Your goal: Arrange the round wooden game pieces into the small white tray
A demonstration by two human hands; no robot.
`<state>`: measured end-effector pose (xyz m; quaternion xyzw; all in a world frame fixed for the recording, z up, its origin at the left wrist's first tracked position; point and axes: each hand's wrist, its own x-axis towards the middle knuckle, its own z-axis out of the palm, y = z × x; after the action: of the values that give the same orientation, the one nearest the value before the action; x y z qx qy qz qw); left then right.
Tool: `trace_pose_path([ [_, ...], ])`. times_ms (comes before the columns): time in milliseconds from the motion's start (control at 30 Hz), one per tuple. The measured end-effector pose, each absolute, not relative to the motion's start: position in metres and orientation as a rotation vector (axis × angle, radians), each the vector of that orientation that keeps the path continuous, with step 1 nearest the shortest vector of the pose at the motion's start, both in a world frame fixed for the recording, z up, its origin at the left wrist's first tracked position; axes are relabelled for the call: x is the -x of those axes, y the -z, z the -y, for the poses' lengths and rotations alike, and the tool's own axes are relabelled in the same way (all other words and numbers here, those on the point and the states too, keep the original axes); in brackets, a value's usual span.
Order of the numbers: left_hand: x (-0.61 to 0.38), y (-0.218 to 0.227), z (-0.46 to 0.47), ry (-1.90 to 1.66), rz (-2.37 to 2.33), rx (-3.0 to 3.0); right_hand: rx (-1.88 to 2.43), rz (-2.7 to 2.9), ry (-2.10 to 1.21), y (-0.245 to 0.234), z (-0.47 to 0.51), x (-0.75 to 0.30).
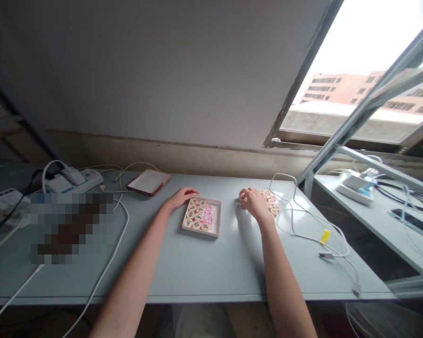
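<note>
A shallow white box (pixel 215 233) stands on the table with round Chinese chess pieces (pixel 197 216) in rows on its left side. Pink markings show on its bare floor to the right. At the box's far left corner rests my left hand (pixel 180 197), its fingers extended and slightly curved along the edge, not wrapped round it. My right hand (pixel 255 203) is beside a cluster of loose Chinese chess pieces (pixel 273 202) and partly covers them. Its fingers are bent down and drawn together on the cluster's left; whatever is between the fingertips is hidden.
A box lid (pixel 148 181), inside up, lies at the back left. White cables (pixel 294 220) with a yellow tag (pixel 325 235) run along the right side. A power strip (pixel 81 180) sits at the left, near a blurred-out patch. A metal frame (pixel 338 134) rises at the right.
</note>
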<state>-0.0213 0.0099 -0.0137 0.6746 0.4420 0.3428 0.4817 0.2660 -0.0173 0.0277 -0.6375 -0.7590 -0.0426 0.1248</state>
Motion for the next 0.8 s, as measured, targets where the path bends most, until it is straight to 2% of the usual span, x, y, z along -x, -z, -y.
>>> trace_pose_path([
  [267,0.02,0.009,-0.009,-0.824,-1.107,-1.668,1.851,2.19,-0.005,-0.032,0.016,-0.271],
  [467,0.021,0.012,-0.011,-0.84,-1.081,-1.672,1.276,2.476,-0.504,-0.051,0.034,-0.235],
  [633,0.022,0.014,-0.011,-0.848,-1.085,-1.695,1.109,2.809,-0.455,-0.046,0.057,-0.188],
  [800,0.021,0.013,-0.011,-0.838,-1.084,-1.691,1.115,2.778,-0.419,-0.044,0.056,-0.185],
])
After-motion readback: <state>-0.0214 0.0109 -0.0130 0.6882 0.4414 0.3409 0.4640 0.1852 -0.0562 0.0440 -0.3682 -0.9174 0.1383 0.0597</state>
